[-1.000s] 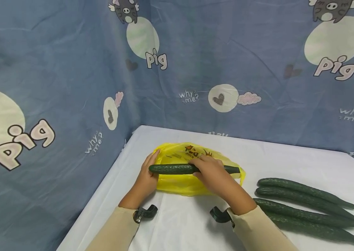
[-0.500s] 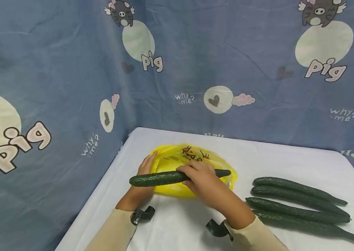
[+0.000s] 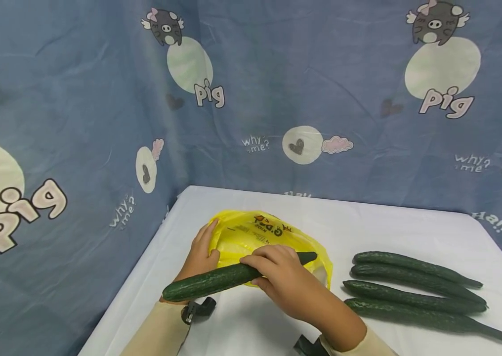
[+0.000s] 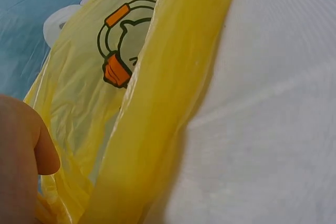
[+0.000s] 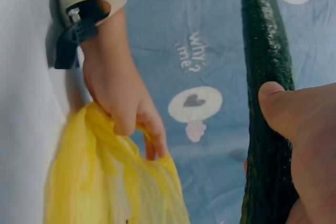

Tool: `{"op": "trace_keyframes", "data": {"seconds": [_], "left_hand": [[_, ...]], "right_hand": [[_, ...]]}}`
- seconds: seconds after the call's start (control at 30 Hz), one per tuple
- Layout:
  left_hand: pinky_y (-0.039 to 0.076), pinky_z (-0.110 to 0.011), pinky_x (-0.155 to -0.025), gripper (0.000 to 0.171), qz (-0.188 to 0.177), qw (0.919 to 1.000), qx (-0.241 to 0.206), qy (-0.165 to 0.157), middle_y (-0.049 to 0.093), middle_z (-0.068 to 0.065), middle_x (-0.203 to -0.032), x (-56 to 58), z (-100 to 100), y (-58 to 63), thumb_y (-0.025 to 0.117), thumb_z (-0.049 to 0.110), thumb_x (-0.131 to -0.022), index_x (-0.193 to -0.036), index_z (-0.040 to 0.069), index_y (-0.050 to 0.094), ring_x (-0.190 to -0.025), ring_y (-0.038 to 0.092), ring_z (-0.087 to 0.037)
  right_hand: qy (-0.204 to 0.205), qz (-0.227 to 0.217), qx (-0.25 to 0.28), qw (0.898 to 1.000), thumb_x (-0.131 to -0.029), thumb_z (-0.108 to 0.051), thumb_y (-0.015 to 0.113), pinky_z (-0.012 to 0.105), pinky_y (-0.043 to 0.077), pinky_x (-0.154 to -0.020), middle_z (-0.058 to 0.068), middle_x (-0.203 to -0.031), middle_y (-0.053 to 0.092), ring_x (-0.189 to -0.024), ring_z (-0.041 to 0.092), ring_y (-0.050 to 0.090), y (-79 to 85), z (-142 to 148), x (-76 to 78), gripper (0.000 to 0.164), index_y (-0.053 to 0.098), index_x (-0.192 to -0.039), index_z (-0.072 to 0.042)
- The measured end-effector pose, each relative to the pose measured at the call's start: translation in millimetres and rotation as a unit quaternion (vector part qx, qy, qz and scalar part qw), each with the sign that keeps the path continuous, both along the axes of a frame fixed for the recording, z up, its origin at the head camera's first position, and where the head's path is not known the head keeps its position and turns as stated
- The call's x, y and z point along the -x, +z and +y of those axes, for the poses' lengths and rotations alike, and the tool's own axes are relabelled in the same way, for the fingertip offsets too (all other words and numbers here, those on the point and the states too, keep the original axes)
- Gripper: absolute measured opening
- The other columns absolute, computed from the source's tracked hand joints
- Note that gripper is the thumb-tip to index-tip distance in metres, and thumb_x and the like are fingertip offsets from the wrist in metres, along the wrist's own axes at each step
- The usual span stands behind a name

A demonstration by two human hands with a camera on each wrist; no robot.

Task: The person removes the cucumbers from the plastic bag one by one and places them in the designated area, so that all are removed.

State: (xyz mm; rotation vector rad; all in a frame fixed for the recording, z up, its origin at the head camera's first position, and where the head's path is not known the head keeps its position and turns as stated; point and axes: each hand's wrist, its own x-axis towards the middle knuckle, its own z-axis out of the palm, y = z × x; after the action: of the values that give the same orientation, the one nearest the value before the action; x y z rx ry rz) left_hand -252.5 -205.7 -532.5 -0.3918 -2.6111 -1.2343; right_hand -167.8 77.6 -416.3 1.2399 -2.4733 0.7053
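Observation:
My right hand (image 3: 284, 284) grips a long dark green cucumber (image 3: 208, 281) by its middle, fingers over the top. The cucumber is held at a slant above the near side of a yellow plastic bag (image 3: 244, 232), its left end passing in front of my left wrist. At the bag's left edge, my left hand (image 3: 197, 259) holds the rim. In the right wrist view the thumb and fingers of that left hand (image 5: 118, 90) are hooked at the bag's handle. The bag's mouth gapes toward me; its lower side is partly hidden by the cucumber and right hand.
Several more cucumbers (image 3: 415, 294) lie side by side on the white-covered table (image 3: 393, 227), to the right of the bag. A blue printed curtain (image 3: 233, 99) hangs behind the table and along its left. A dark camera mount (image 3: 199, 309) sits on the left wrist.
My right hand has brought the cucumber from over the bag's mouth toward me and leftward, its left end swinging nearer. My left hand stays at the bag's left edge. The head view has shifted slightly.

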Motion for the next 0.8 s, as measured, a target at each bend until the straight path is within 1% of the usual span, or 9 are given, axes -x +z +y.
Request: {"op": "trace_keyframes", "data": {"seconds": [0.07,0.13,0.2,0.27,0.5,0.67,0.77,0.8], "left_hand": [[0.036,-0.065,-0.116,0.082,-0.028,0.9996,-0.005,0.002,0.022,-0.011,-0.172,-2.2,1,1.7,0.046,0.001,-0.096,-0.168,0.03,0.019,-0.157,0.025,-0.039],[0.032,-0.068,-0.117,0.083,-0.046,0.9989,-0.006,0.007,0.018,-0.011,-0.173,-3.2,1,2.5,0.046,0.003,-0.098,-0.168,0.036,0.016,-0.158,0.02,-0.039],[0.03,-0.07,-0.117,0.083,-0.054,0.9984,-0.006,0.013,0.015,-0.011,-0.174,-3.7,2,3.1,0.046,0.004,-0.099,-0.168,0.038,0.015,-0.159,0.016,-0.04],[0.028,-0.071,-0.118,0.084,-0.053,0.9984,-0.006,0.019,0.015,-0.01,-0.174,-3.6,2,3.1,0.046,0.003,-0.099,-0.168,0.039,0.015,-0.16,0.016,-0.04],[0.026,-0.068,-0.121,0.084,-0.046,0.9983,-0.001,0.036,0.02,-0.009,-0.173,-4.8,3,5.6,0.048,0.002,-0.096,-0.168,0.034,0.019,-0.159,0.019,-0.039],[0.025,-0.067,-0.122,0.084,-0.041,0.9985,-0.002,0.037,0.021,-0.011,-0.172,-4.6,4,5.8,0.048,0.0,-0.095,-0.169,0.027,0.019,-0.158,0.02,-0.039],[0.024,-0.067,-0.122,0.084,-0.042,0.9984,-0.008,0.038,0.02,-0.012,-0.172,-4.4,4,6.4,0.048,0.0,-0.094,-0.169,0.025,0.019,-0.159,0.019,-0.039],[0.024,-0.067,-0.122,0.084,-0.042,0.9983,-0.011,0.038,0.02,-0.012,-0.172,-4.3,4,6.5,0.048,0.0,-0.094,-0.169,0.025,0.019,-0.159,0.019,-0.039]], "right_hand": [[-0.008,0.007,-0.012,1.0,-0.092,-0.022,0.081,0.044,0.045,-0.106,-0.012,-0.13,0.061,-0.124,0.01,0.057,0.3,6,-5.9,0.049,0.063,-0.137,-0.031],[-0.016,0.01,-0.023,1.0,-0.092,-0.022,0.081,0.042,0.045,-0.105,-0.014,-0.13,0.061,-0.123,0.009,0.056,-0.6,12,-11.6,0.049,0.063,-0.137,-0.032],[-0.024,0.007,-0.032,0.999,-0.091,-0.022,0.082,0.04,0.045,-0.104,-0.016,-0.129,0.061,-0.122,0.007,0.056,-2.2,20,-17.3,0.051,0.063,-0.137,-0.033],[-0.031,0.006,-0.04,0.999,-0.09,-0.022,0.083,0.04,0.045,-0.102,-0.017,-0.129,0.061,-0.121,0.007,0.056,-5.0,28,-22.3,0.053,0.063,-0.137,-0.034],[-0.063,0.013,-0.053,0.997,-0.087,-0.02,0.086,0.041,0.045,-0.1,-0.017,-0.127,0.061,-0.117,0.006,0.057,-20.3,63,-37.5,0.056,0.064,-0.136,-0.033],[-0.091,0.037,-0.053,0.994,-0.085,-0.02,0.087,0.04,0.044,-0.098,-0.02,-0.128,0.06,-0.118,0.006,0.057,-31.8,90,-48.0,0.058,0.063,-0.136,-0.034],[-0.1,0.053,-0.044,0.993,-0.083,-0.019,0.087,0.037,0.044,-0.096,-0.02,-0.126,0.061,-0.114,0.006,0.059,-39.6,106,-52.8,0.057,0.065,-0.134,-0.033],[-0.106,0.06,-0.044,0.992,-0.081,-0.018,0.088,0.038,0.044,-0.095,-0.02,-0.125,0.061,-0.113,0.007,0.059,-42.1,112,-54.7,0.058,0.066,-0.133,-0.033]]}}
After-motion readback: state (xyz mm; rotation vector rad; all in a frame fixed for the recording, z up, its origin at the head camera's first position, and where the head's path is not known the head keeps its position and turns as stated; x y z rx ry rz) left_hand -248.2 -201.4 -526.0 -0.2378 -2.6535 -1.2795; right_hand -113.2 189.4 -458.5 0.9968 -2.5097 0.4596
